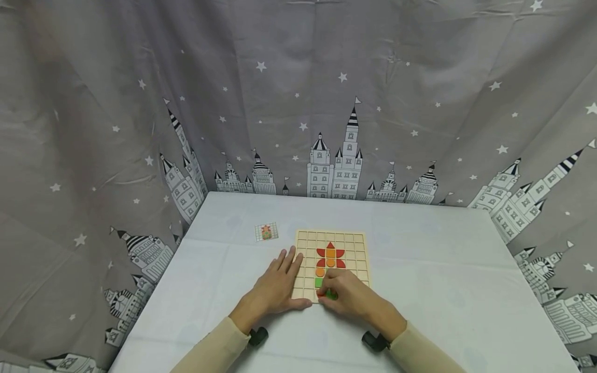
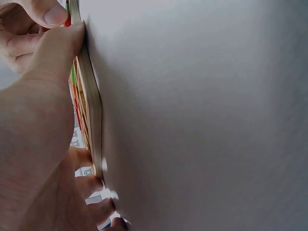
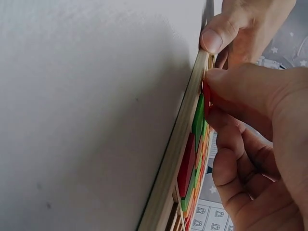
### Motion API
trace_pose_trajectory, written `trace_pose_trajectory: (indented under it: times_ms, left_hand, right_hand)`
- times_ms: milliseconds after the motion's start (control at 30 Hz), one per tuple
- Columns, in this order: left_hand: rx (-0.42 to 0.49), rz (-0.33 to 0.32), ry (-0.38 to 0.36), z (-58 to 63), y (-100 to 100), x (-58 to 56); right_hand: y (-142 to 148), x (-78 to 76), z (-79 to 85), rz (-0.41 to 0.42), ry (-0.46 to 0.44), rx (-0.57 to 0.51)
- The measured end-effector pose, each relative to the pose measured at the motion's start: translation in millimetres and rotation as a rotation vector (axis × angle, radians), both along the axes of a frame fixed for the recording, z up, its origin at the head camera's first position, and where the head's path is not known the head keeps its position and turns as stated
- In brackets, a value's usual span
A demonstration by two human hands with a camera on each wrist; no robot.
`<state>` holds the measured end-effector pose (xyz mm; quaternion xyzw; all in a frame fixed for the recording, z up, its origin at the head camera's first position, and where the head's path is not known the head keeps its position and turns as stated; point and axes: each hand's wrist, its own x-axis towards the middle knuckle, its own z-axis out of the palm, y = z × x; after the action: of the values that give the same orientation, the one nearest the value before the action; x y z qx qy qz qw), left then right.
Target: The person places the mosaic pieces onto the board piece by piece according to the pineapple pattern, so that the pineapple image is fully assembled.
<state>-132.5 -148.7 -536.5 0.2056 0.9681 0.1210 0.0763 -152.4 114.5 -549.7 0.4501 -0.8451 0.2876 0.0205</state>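
A wooden grid board lies on the white table, bearing flat red, orange and green pieces in a flower-like pattern. My left hand rests along the board's left side, fingers spread and fairly straight, with the thumb at the near edge. Between thumb and fingers, my right hand pinches a small red piece at the board's near edge. Right beside it sits a green piece, followed by another red piece. From above, the right hand hides part of the lower pattern.
A small pattern card with a similar coloured figure on a grid lies beyond the board, to its left. Behind the table hangs a grey curtain printed with castles and stars. Dark wrist devices sit at both cuffs.
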Motion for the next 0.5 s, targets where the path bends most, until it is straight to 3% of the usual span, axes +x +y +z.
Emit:
trace_pose_trajectory:
  times_ms: [300, 500]
  left_hand:
    - [-0.021, -0.003, -0.002, 0.2, 0.8, -0.6]
    - [-0.029, -0.006, 0.000, -1.0, 0.7, -0.8]
  right_hand:
    - [-4.2, 0.7, -1.9, -0.022, -0.003, -0.032]
    - [-7.0, 2.5, -3.2, -0.070, -0.052, -0.037]
